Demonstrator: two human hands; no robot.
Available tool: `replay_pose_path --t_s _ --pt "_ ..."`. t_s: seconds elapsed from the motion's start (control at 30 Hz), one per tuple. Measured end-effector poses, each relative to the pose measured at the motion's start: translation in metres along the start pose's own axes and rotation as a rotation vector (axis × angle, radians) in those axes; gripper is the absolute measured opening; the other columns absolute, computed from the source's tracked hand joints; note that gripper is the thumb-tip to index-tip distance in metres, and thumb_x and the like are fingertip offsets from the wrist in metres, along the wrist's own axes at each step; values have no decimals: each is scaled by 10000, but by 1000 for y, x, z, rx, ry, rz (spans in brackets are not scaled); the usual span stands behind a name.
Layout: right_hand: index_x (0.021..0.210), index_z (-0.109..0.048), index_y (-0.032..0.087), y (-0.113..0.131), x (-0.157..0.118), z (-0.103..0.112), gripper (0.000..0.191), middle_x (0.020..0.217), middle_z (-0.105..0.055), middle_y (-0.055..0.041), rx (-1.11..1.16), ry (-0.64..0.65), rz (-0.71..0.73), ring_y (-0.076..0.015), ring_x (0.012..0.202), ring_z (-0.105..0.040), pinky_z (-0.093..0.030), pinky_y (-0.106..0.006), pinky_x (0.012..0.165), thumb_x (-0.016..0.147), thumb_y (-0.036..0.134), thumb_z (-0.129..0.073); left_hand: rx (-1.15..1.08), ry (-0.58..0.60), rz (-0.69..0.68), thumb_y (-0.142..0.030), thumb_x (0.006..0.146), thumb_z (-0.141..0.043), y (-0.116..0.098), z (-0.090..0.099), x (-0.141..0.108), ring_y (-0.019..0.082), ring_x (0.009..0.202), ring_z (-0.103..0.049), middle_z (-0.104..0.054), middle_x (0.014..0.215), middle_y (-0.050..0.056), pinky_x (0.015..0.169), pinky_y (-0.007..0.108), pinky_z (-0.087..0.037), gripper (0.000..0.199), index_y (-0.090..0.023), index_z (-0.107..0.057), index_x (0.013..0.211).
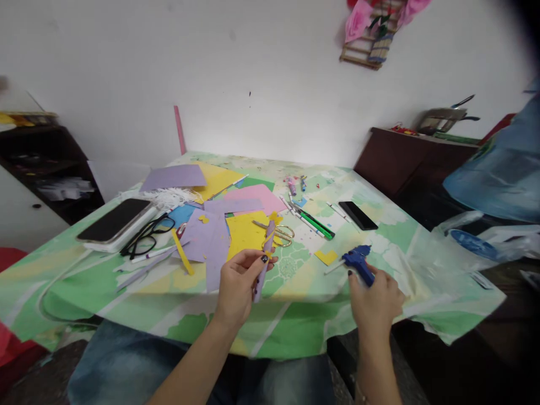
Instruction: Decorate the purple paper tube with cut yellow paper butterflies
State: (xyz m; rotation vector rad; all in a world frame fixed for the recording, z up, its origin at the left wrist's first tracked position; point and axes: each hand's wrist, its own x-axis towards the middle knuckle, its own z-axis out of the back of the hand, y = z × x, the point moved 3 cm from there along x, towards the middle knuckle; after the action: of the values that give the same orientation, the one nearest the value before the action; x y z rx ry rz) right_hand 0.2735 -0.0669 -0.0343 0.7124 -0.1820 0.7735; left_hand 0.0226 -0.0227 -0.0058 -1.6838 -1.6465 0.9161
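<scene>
- Towards the left, the yellow strip lies loose beside purple paper; both look light and easily creased.
- Near the middle, the left hand grips the purple roll between thumb and fingers.
- The roll tilts above the table's near edge, its far end towards the scissors. It looks like paper: light, stiff along its length but likely to dent if squeezed. A soft pinch on the plain lower part should suit it best.
- The yellow trim at its far end looks thin and easily bent, so it is better left untouched.
- On the right, the blue glue gun looks like rigid plastic, probably heavier than the roll; its handle is the place to hold, well back from the nozzle.
- The right hand is at that handle, fingers bent; whether they close on it, one cannot tell.
</scene>
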Motion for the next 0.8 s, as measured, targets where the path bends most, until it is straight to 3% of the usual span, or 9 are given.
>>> replay_pose_path --t_s 0.07,0.2,0.33,0.47,0.57,0.67,0.7,0.77,0.8 --pt "1184 -568 93 -14 17 -5 553 1235 -516 -265 -72 54 -78 -480 1126 -424 -359 -616 848 742 426 -589 23 20 1 -196 666 -767 -1 -1 -2 164 786 -697 -740 837 76 705 216 -501 156 -127 -659 755" --pt "1210 -528 63 -23 34 -16 592 1165 -550 -281 -81 117 -88 -440 1084 -485 -380 -549 842 745 427 -573 96 73 -9 -211 691 -749 -1 -3 -7 167 784 -689 -738 820 75 728 237 -500 140 -136 -655 764" --pt "1094 -581 77 -30 50 -21 500 998 -626 -237 -9 184 -102 -395 974 -560 -409 -491 809 684 359 -619 156 143 -30 -204 710 -734 -3 -2 -10 157 775 -677 -734 817 68 739 239 -496 123 -146 -653 782" --pt "974 -610 101 -34 55 -11 437 882 -631 -185 175 184 -101 -354 890 -562 -408 -483 799 649 393 -622 151 197 -19 -201 739 -711 -6 -2 -10 163 844 -670 -736 849 70 782 243 -485 95 -159 -637 781" --pt "1084 -559 105 -28 38 5 553 908 -597 -145 391 148 -103 -277 822 -555 -435 -443 763 715 517 -526 152 203 -3 -201 738 -712 -6 -2 -10 180 893 -669 -736 886 84 771 237 -479 104 -154 -625 769" --pt "1090 -560 133 -11 8 21 612 755 -536 -54 635 224 -85 -184 645 -526 -461 -356 625 810 625 -328 151 204 6 -204 733 -715 -5 -3 -11 209 975 -653 -737 888 93 780 246 -477 113 -155 -619 768" --pt "1076 -571 153 -3 -3 26 613 713 -504 -27 750 275 -76 -157 593 -497 -446 -319 567 815 648 -321 152 208 11 -205 735 -713 -4 -4 -11 215 989 -649 -738 883 93 783 251 -477 112 -157 -618 772" --pt "1014 -619 169 13 -26 32 555 656 -452 0 1242 497 -128 -122 527 -421 -365 -265 472 742 646 -537 151 215 19 -206 744 -707 -3 -5 -12 220 1000 -647 -739 874 91 789 259 -476 110 -162 -613 779" --pt "981 -641 166 19 -36 35 556 634 -433 5 1362 598 -146 -113 509 -395 -329 -247 439 719 652 -577 152 216 23 -206 749 -703 -2 -5 -12 220 999 -647 -739 872 89 789 260 -476 109 -163 -609 782"
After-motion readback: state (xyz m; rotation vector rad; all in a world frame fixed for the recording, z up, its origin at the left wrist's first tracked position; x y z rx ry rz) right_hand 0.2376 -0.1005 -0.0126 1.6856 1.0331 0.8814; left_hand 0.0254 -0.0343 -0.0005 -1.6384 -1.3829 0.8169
